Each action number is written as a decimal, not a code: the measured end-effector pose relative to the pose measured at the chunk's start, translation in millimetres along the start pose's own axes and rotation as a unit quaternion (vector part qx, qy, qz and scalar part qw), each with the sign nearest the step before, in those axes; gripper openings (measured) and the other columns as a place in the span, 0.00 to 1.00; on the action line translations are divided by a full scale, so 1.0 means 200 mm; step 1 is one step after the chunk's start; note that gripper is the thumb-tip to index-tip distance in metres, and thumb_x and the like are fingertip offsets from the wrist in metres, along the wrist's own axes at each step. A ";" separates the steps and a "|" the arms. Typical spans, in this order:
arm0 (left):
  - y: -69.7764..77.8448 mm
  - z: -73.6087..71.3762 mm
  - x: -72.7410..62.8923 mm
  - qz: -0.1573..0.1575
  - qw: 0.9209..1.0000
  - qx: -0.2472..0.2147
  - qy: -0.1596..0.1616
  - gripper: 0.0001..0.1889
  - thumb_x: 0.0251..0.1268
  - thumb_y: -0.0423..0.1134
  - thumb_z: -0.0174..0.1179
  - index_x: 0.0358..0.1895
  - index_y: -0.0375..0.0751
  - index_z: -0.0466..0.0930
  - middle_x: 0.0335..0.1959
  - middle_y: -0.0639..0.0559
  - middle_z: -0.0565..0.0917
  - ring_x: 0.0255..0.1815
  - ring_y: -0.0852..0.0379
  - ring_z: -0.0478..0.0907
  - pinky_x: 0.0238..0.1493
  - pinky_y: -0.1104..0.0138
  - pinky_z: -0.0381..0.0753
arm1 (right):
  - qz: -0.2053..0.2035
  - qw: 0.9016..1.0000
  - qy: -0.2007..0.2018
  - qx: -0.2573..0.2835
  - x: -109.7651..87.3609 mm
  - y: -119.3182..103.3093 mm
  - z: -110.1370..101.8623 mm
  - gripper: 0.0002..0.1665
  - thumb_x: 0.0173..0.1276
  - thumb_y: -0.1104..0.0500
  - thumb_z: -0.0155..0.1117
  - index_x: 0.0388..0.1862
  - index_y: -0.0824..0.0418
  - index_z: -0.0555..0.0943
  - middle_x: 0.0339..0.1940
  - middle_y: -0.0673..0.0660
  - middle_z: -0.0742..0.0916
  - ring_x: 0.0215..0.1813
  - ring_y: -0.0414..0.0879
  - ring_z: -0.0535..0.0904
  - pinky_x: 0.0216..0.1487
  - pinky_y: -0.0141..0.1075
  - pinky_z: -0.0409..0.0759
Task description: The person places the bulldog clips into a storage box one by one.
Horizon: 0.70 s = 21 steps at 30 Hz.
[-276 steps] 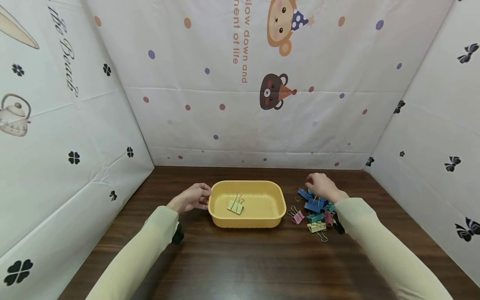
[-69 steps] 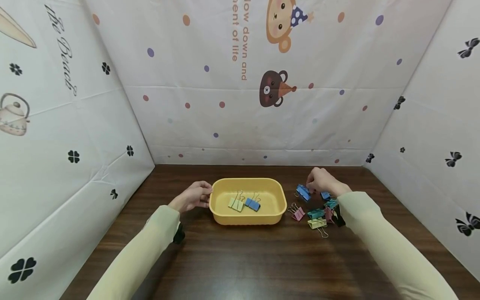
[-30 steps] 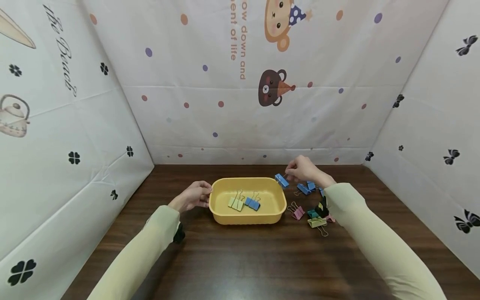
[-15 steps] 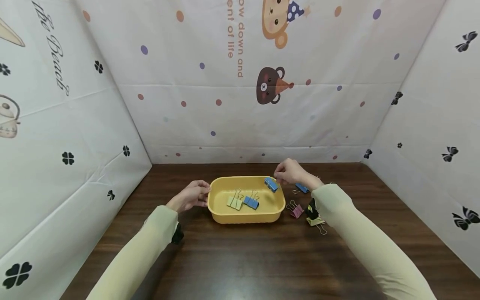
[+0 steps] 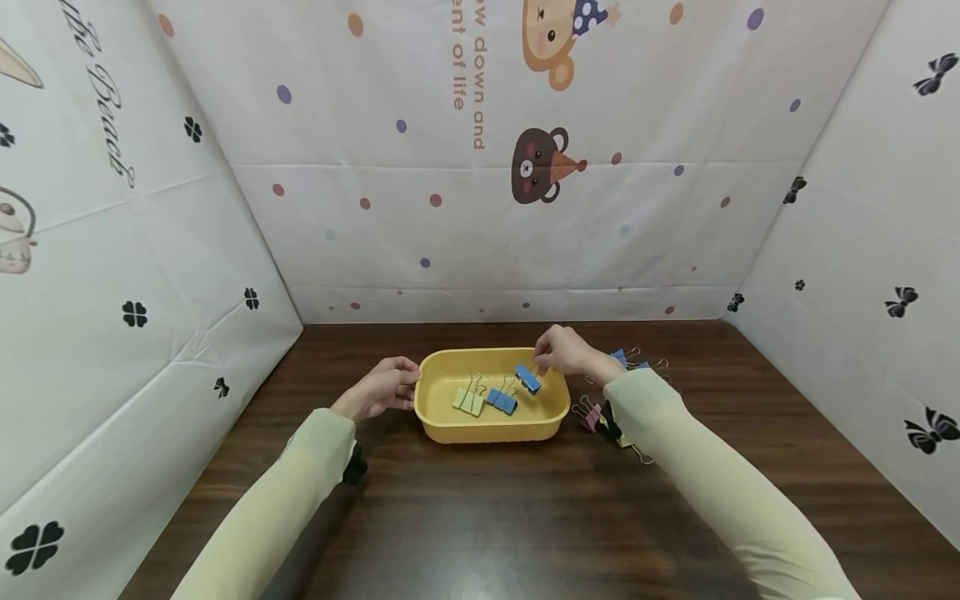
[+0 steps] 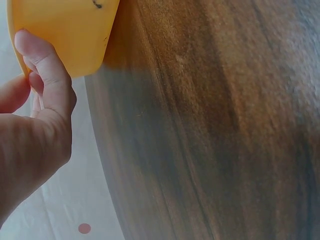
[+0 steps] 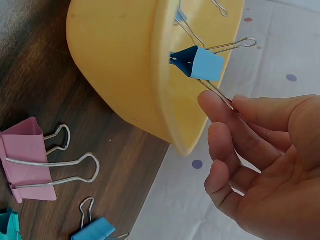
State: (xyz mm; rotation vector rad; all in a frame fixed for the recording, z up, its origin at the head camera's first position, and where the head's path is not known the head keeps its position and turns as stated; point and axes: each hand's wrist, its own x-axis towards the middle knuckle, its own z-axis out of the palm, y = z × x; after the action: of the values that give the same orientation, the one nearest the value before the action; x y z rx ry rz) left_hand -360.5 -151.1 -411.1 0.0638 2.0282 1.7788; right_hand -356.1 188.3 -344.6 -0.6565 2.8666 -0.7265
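Observation:
My right hand pinches a wire handle of a blue binder clip over the right part of a yellow plastic basin. In the right wrist view, thumb and index finger meet on the handle of this blue clip, past the basin's rim. My left hand grips the basin's left end; the left wrist view has thumb and fingers on the basin's rim. Inside the basin lie a yellow binder clip and another blue binder clip.
Right of the basin, a pink binder clip, a small blue clip and a teal clip lie on the dark wooden table. The right sleeve hides part of this pile. White printed sheets wall the table in.
A blue clip came to lie beside the yellow one in the basin. My right hand then took another blue clip from the pile and carried it left over the basin. The left hand stayed.

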 end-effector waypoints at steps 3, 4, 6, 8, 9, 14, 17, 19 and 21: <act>0.00 0.00 0.00 0.004 1.000 0.002 0.000 0.14 0.75 0.34 0.47 0.56 0.29 0.62 0.35 0.45 0.75 0.27 0.57 0.78 0.28 0.66 0.83 | 0.005 1.000 -0.007 -0.004 0.01 -0.01 0.02 0.09 0.69 0.67 0.58 0.37 0.69 0.85 0.29 0.62 0.89 0.36 0.57 0.85 0.29 0.30 0.74; 0.00 0.00 0.00 0.004 1.000 0.002 0.000 0.14 0.75 0.34 0.47 0.56 0.29 0.62 0.35 0.45 0.75 0.27 0.57 0.78 0.28 0.66 0.83 | 0.006 1.000 -0.008 -0.004 0.01 -0.01 0.02 0.09 0.68 0.67 0.59 0.37 0.69 0.85 0.29 0.61 0.89 0.36 0.58 0.85 0.29 0.30 0.74; 0.00 0.00 0.00 0.004 1.000 0.002 0.000 0.14 0.75 0.34 0.46 0.56 0.29 0.62 0.35 0.45 0.75 0.27 0.56 0.78 0.28 0.66 0.83 | 0.003 1.000 -0.011 -0.004 0.01 -0.02 0.03 0.09 0.68 0.67 0.59 0.37 0.69 0.85 0.28 0.61 0.89 0.36 0.58 0.85 0.29 0.30 0.74; 0.00 0.00 0.00 0.003 1.000 0.001 0.000 0.14 0.76 0.34 0.46 0.56 0.29 0.62 0.35 0.45 0.75 0.26 0.56 0.78 0.28 0.66 0.83 | 0.002 1.000 -0.012 -0.006 0.01 -0.02 0.04 0.08 0.68 0.67 0.59 0.36 0.69 0.85 0.27 0.60 0.89 0.34 0.57 0.84 0.28 0.30 0.73; 0.00 0.00 0.00 0.003 1.000 0.002 0.000 0.14 0.76 0.34 0.46 0.56 0.29 0.62 0.35 0.45 0.75 0.26 0.56 0.78 0.29 0.66 0.83 | 0.001 1.000 -0.011 -0.008 0.01 -0.03 0.04 0.08 0.67 0.67 0.59 0.36 0.68 0.86 0.27 0.60 0.89 0.34 0.57 0.84 0.28 0.31 0.73; 0.00 0.00 0.00 -0.001 1.000 0.002 0.004 0.13 0.76 0.34 0.46 0.55 0.30 0.63 0.36 0.44 0.75 0.26 0.56 0.77 0.29 0.66 0.83 | 0.009 1.000 -0.011 -0.017 0.01 -0.04 0.05 0.09 0.68 0.66 0.59 0.35 0.67 0.86 0.27 0.59 0.89 0.34 0.56 0.84 0.28 0.30 0.71; 0.00 0.00 0.00 0.000 1.000 0.004 0.006 0.12 0.76 0.34 0.46 0.55 0.31 0.64 0.36 0.44 0.75 0.26 0.56 0.77 0.29 0.66 0.83 | 0.011 1.000 -0.011 -0.021 0.01 -0.04 0.05 0.09 0.68 0.66 0.59 0.36 0.68 0.86 0.27 0.59 0.89 0.36 0.57 0.84 0.28 0.30 0.70; 0.00 0.01 0.00 0.000 1.000 0.003 0.007 0.12 0.75 0.34 0.47 0.55 0.31 0.64 0.36 0.44 0.75 0.26 0.56 0.77 0.29 0.66 0.83 | 0.011 1.000 -0.011 -0.025 0.01 -0.03 0.05 0.09 0.68 0.66 0.59 0.35 0.67 0.86 0.27 0.59 0.89 0.33 0.54 0.83 0.28 0.30 0.70; 0.00 0.01 0.01 -0.002 1.000 0.001 0.008 0.12 0.75 0.34 0.47 0.54 0.31 0.64 0.36 0.44 0.75 0.26 0.56 0.77 0.29 0.66 0.83 | 0.012 1.000 -0.011 -0.025 0.01 -0.03 0.06 0.09 0.69 0.66 0.59 0.35 0.67 0.86 0.27 0.59 0.89 0.31 0.51 0.82 0.27 0.30 0.69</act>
State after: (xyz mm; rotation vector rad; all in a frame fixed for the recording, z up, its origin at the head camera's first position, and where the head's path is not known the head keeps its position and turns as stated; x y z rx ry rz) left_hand -361.1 -149.7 -411.9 0.0456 2.0412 1.7799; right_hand -353.2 177.2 -351.4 -0.6316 2.8752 -0.6422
